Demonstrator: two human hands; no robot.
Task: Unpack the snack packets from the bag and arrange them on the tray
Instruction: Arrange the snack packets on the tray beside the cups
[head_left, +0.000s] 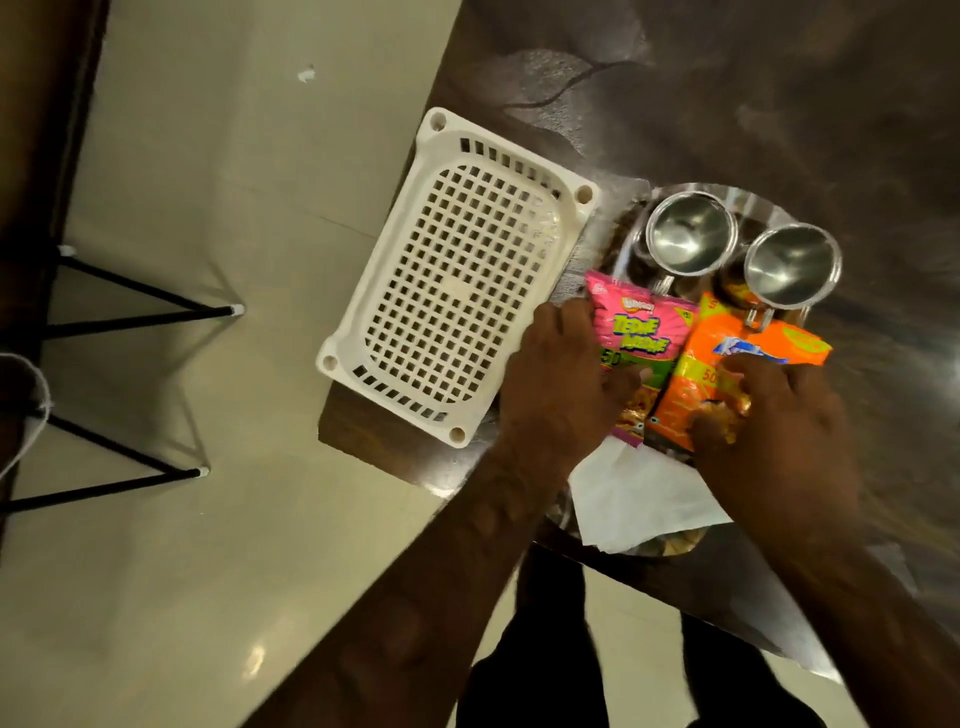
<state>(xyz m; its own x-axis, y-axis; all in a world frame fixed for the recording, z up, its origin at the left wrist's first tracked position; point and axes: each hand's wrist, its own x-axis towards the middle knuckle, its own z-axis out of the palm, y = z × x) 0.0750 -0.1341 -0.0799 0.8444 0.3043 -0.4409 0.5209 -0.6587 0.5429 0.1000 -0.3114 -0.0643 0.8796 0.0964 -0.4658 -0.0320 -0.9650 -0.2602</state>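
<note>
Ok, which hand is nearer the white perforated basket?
Left. The left hand rests on the pink snack packet, right beside the white perforated basket. The right hand presses the orange snack packet, farther away.

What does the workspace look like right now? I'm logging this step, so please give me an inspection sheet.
Surface: dark glossy table, seen near its corner.
Job's things: pink packet and orange packet side by side on the steel tray; no bag seen.
Clutter: two steel cups, white napkin, empty white plastic basket beside the tray.
Grippers: left hand on the pink packet, right hand on the orange packet, fingers spread.
Cables: nothing seen.
Surroundings: pale tiled floor, black furniture legs.
</note>
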